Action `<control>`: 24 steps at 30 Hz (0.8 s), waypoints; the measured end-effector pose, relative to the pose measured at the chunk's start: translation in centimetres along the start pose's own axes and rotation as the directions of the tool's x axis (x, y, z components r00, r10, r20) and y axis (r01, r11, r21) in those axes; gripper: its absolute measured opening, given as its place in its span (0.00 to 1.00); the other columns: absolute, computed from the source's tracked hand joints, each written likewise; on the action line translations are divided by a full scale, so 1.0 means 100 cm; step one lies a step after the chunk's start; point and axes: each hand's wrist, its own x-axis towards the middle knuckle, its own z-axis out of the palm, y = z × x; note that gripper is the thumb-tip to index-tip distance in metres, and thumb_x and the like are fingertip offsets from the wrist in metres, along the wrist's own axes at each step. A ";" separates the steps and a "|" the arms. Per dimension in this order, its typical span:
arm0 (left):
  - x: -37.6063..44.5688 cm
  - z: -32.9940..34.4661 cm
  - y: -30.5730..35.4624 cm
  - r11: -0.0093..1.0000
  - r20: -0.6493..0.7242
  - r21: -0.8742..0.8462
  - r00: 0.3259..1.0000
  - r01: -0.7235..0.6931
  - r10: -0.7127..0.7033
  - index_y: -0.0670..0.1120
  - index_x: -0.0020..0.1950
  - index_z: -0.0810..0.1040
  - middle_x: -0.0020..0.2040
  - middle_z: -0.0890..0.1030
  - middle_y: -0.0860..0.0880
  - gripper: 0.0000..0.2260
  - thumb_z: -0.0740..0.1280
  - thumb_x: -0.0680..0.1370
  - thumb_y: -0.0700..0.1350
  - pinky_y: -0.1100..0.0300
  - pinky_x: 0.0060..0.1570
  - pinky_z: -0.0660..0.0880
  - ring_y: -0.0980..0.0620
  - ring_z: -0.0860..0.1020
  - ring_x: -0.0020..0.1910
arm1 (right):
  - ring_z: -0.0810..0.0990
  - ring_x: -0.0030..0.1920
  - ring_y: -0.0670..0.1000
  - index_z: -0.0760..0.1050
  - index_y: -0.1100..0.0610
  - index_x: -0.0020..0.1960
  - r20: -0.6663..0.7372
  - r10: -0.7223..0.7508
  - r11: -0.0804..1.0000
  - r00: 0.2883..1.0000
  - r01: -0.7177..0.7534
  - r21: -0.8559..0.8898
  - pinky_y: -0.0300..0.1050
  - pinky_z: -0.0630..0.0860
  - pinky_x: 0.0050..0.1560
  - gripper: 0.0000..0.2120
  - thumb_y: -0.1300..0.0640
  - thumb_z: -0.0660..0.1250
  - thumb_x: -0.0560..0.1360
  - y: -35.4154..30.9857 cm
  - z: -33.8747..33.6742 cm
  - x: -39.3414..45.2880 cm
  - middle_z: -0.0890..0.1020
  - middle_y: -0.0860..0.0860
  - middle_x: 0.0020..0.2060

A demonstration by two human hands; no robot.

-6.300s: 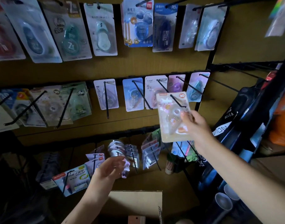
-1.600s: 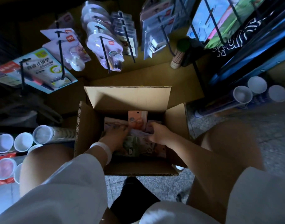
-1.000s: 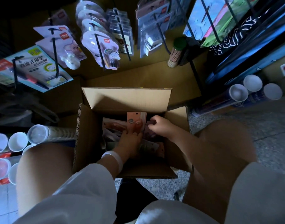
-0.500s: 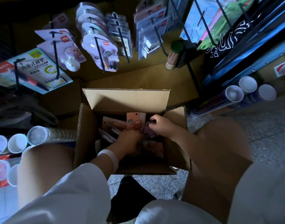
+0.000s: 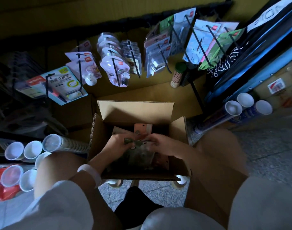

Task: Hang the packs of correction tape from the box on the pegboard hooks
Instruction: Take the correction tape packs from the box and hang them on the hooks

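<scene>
A greenish pack of correction tape (image 5: 138, 151) is held inside the cardboard box (image 5: 178, 130), which stands on the floor (image 5: 266, 155) between the person's knees. The left hand (image 5: 118, 145) grasps the pack at its upper left corner with curled fingers; the right hand (image 5: 160, 143) pinches it along the top edge, where the hang hole is judged to lie. Further packs remain in the box: an orange-carded one (image 5: 142, 129) stands upright against the far wall, and a reddish one (image 5: 161, 161) lies near the right wall under the held pack.

The pegboard hooks (image 5: 114, 70) are seen above the far flap of the box, most already loaded with carded goods. The pack is judged to be at the point of being lifted out, with hanging not yet begun.

Several risks are judged from here. Neighbouring packs could be dragged up or tipped over, since the held pack overlaps them. The thin card could be bent or its hang hole torn if it is pulled by the corner alone. In the dim light the hole could be missed against the hook tip, and goods already hung could be knocked off a crowded hook.
</scene>
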 end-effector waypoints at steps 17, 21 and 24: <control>0.005 0.003 -0.049 0.951 0.224 0.297 0.962 0.083 -0.154 0.49 0.68 0.72 0.66 0.75 0.44 0.22 0.67 0.74 0.41 0.60 0.61 0.68 0.46 0.73 0.65 | 0.79 0.53 0.54 0.80 0.54 0.52 -0.318 -0.124 0.916 0.940 -0.015 -0.401 0.43 0.75 0.51 0.10 0.58 0.61 0.76 0.014 0.027 0.027 0.82 0.52 0.52; 0.013 0.017 -0.048 0.916 0.226 0.395 0.959 0.072 -0.173 0.60 0.68 0.68 0.66 0.75 0.47 0.21 0.63 0.76 0.50 0.54 0.59 0.72 0.45 0.74 0.63 | 0.80 0.52 0.53 0.80 0.56 0.50 -0.321 -0.154 0.916 0.935 0.013 -0.402 0.38 0.67 0.43 0.09 0.58 0.62 0.76 0.013 0.025 0.023 0.83 0.53 0.50; 0.019 0.023 -0.046 0.870 0.182 0.487 0.966 0.072 -0.182 0.60 0.68 0.68 0.64 0.76 0.48 0.18 0.60 0.77 0.51 0.52 0.58 0.73 0.45 0.74 0.62 | 0.80 0.51 0.53 0.80 0.58 0.49 -0.313 -0.183 0.920 0.932 0.051 -0.388 0.37 0.66 0.42 0.08 0.59 0.62 0.75 0.013 0.024 0.020 0.84 0.54 0.49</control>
